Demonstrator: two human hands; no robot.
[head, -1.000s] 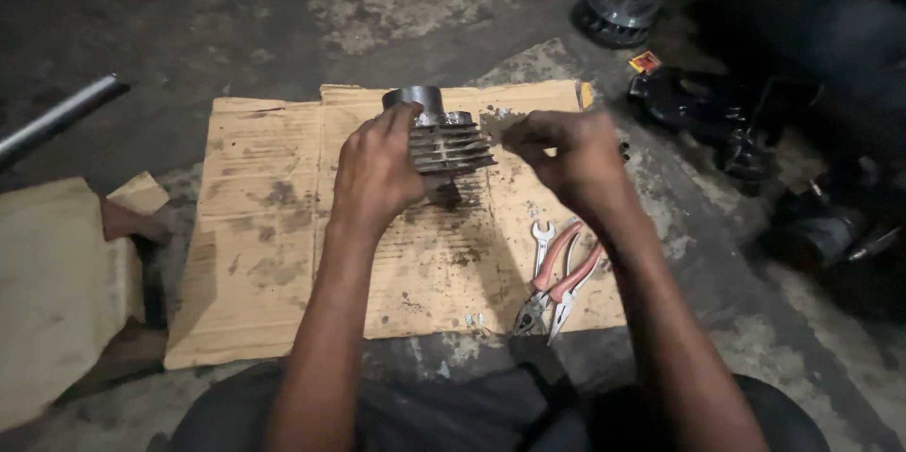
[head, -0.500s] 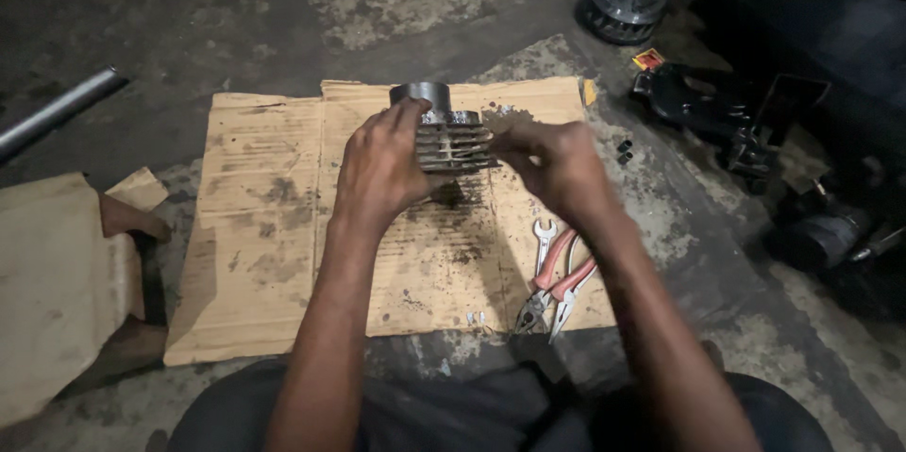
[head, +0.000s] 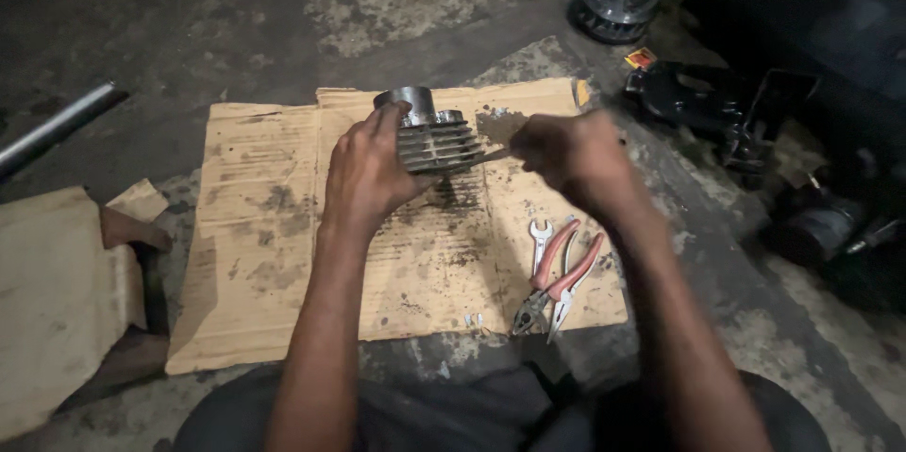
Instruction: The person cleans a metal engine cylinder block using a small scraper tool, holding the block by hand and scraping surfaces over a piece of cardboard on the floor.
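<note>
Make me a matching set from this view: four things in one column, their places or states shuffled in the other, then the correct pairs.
1. finned cylinder
2. pliers
3. metal pipe
4. small spanner

a. on the bare floor, far left
b. gripped by the left hand
c. red handles, lying on the cardboard
d. beside the pliers, silver

Pairs: 1-b, 2-c, 3-a, 4-d

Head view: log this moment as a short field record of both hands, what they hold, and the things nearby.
left hand: grips finned metal cylinder, held above the cardboard sheet
right hand: holds thin flat tool, tip at the fins
on cardboard: red-handled pliers, small spanner
floor, left: metal pipe
</note>
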